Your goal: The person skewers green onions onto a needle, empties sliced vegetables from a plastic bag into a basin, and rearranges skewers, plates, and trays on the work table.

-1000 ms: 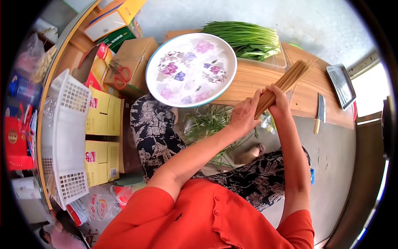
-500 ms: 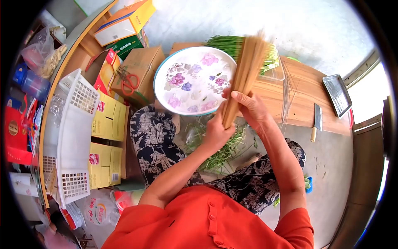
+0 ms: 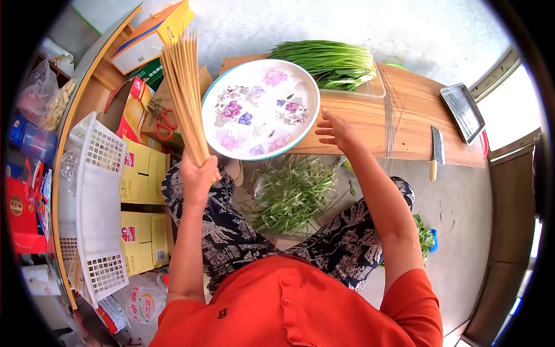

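Stick bundle (image 3: 188, 98): gripped in the left hand (image 3: 198, 180), rising up and away from it with the tops leaning left. Thin, straight, pale brown sticks; I'd say wood or bamboo.
Left hand: clamped around the bundle near its lower end; short butt showing past the thumb side.
Right hand (image 3: 340, 134): well apart from the left, fingers spread, nothing in it, near the tray's right rim. Can't call contact from this one view.
Fanned tops: loose, tips uneven, no band or tie that I can make out.
Weight: light per stick, I reckon moderate as a bunch; held this low it's top-heavy and will want to tip the wrist.
Stiffness: stiff along the length, springy sideways.
Slip: looks dry, so decent friction on the outer sticks; inner ones rely on squeeze and could slide out.
Fragility: whole bunch sturdy, single sticks could snap or splinter if bent.
Hold point: low third is fine for one hand, full wrap. For control I'd add the second hand around mid-length, clear of the tips.
Round tray (image 3: 261, 120): between the hands, farther out; bundle passes by its left rim, touching or apart unclear.
Table (image 3: 416, 110): beyond the right hand and running off to its right.
Green bunch (image 3: 326, 63): on the table, beyond the right hand.
Loose greens (image 3: 295, 194): between the hands, lower, nearer the body.
Knife (image 3: 437, 147): right of the right hand, at the table's near edge.
Red-handled scissors (image 3: 166, 121): beyond the left hand, left of the bundle.
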`<state>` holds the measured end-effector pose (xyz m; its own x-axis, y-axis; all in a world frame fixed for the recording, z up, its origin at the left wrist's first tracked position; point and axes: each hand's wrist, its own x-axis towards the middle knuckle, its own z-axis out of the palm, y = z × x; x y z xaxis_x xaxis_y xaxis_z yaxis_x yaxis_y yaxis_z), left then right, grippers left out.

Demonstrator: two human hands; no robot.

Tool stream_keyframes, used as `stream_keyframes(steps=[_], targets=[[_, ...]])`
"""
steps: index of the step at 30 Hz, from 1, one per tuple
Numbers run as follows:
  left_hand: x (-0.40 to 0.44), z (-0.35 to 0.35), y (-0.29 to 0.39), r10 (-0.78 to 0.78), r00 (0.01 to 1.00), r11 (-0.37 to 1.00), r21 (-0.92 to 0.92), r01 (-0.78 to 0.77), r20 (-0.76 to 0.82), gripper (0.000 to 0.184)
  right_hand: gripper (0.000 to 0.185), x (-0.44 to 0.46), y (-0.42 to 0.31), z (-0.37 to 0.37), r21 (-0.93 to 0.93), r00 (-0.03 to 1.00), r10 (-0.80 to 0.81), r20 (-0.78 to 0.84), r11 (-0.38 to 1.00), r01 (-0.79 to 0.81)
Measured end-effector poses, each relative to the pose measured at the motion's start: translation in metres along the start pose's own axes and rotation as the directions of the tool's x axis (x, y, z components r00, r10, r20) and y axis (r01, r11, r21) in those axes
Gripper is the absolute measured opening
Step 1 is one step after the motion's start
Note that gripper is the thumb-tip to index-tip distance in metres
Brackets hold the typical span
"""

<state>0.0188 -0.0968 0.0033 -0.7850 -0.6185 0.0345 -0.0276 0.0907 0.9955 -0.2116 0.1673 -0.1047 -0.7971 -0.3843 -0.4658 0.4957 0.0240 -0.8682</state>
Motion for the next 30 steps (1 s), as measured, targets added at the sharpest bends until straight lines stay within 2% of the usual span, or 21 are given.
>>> stream_keyframes(steps=[4, 6, 7, 10, 11, 13, 16, 19, 23, 24, 25, 27, 29, 30], targets=[[0.011, -0.033, -0.015, -0.054, 0.998, 0.996, 0.065, 0.056, -0.027, 0.027, 0.053, 0.021, 0.007, 0.005, 0.105, 0.993, 0.040, 0.109, 0.993, -0.052], [0.012, -0.041, -0.018, -0.066, 0.997, 0.996, 0.065, 0.069, -0.036, 0.027, 0.035, 0.034, 0.016, 0.005, 0.125, 0.995, 0.019, 0.096, 0.992, -0.031], [0.014, -0.044, -0.019, -0.092, 0.995, 0.992, 0.084, 0.095, -0.041, 0.026, 0.035, 0.040, 0.020, 0.005, 0.120, 0.994, 0.020, 0.104, 0.992, -0.032], [0.017, -0.046, -0.022, -0.153, 0.986, 0.979, 0.125, 0.160, -0.068, 0.027, 0.016, 0.042, 0.023, 0.009, 0.233, 0.989, 0.040, 0.143, 0.970, -0.073], [0.020, -0.046, -0.022, -0.185, 0.979, 0.969, 0.148, 0.196, -0.083, 0.027, 0.016, 0.042, 0.024, 0.011, 0.230, 0.988, 0.042, 0.148, 0.970, -0.075], [0.027, -0.048, -0.031, -0.192, 0.978, 0.973, 0.117, 0.200, -0.075, 0.030, 0.014, 0.043, 0.027, 0.016, 0.342, 0.991, 0.049, 0.123, 0.935, -0.088], [0.042, -0.053, -0.045, -0.187, 0.982, 0.972, 0.143, 0.187, -0.015, 0.035, 0.016, 0.041, 0.033, 0.016, 0.355, 0.993, 0.070, 0.095, 0.930, -0.100], [0.053, -0.051, -0.048, -0.236, 0.971, 0.952, 0.195, 0.237, -0.028, 0.036, 0.018, 0.024, 0.033, 0.017, 0.348, 0.996, 0.081, 0.035, 0.933, -0.088], [0.066, -0.050, -0.054, -0.264, 0.964, 0.941, 0.212, 0.263, -0.023, 0.039, 0.032, 0.010, 0.041, 0.005, 0.391, 0.999, 0.045, -0.018, 0.920, -0.035], [0.071, -0.051, -0.059, -0.269, 0.963, 0.939, 0.219, 0.266, -0.015, 0.038, 0.037, 0.013, 0.048, -0.006, 0.414, 0.996, 0.010, 0.086, 0.909, -0.045], [0.075, -0.052, -0.063, -0.270, 0.963, 0.939, 0.215, 0.268, -0.020, 0.038, 0.037, 0.014, 0.056, -0.016, 0.409, 0.996, 0.011, 0.089, 0.911, -0.047], [0.082, -0.054, -0.070, -0.251, 0.968, 0.945, 0.213, 0.249, -0.018, 0.035, 0.037, -0.002, 0.053, -0.021, 0.437, 0.978, -0.147, 0.146, 0.897, 0.069], [0.092, -0.054, -0.081, -0.270, 0.962, 0.928, 0.259, 0.268, -0.031, 0.033, 0.036, -0.009, 0.052, -0.030, 0.460, 0.985, -0.106, 0.136, 0.888, 0.032], [0.098, -0.054, -0.087, -0.286, 0.957, 0.908, 0.307, 0.285, -0.041, 0.031, 0.036, -0.014, 0.051, -0.032, 0.470, 0.993, -0.083, 0.079, 0.882, 0.036]])
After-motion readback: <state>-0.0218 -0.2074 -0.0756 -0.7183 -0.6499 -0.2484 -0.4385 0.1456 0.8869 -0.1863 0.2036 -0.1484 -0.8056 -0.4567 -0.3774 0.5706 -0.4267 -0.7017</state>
